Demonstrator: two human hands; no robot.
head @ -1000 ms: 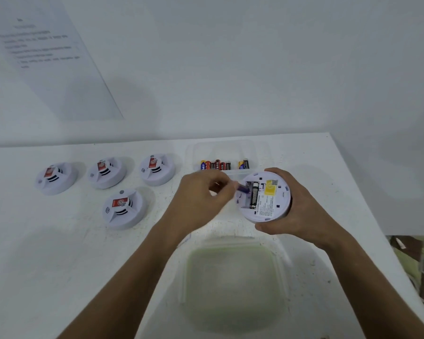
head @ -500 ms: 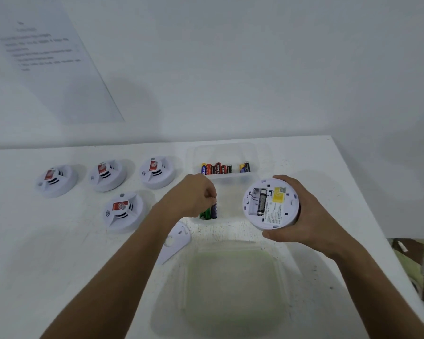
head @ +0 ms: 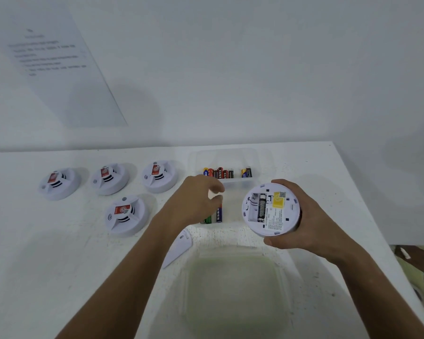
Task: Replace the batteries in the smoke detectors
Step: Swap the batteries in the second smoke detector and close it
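Observation:
My right hand [head: 313, 223] grips a white smoke detector [head: 277, 216] turned underside up. Its battery bay is open with one dark battery [head: 262, 208] inside and an empty slot beside it. My left hand [head: 195, 204] hovers with fingers apart over a small clear tray [head: 231, 209] that holds a purple battery [head: 219, 213] and a green one [head: 208, 219]. Behind it a second clear tray [head: 238, 185] carries a row of several batteries [head: 220, 172]. The detector's white cover [head: 179, 249] lies on the table under my left forearm.
Three smoke detectors [head: 109, 178] stand in a row at the back left, with another [head: 126, 214] in front of them. A large translucent box [head: 235, 289] sits close to me. The white table's right edge [head: 377, 216] drops off. A printed sheet [head: 56, 67] hangs on the wall.
My left hand took a purple battery from the detector, carried it left and down into the near tray and let go. My right hand shifted the detector slightly right.

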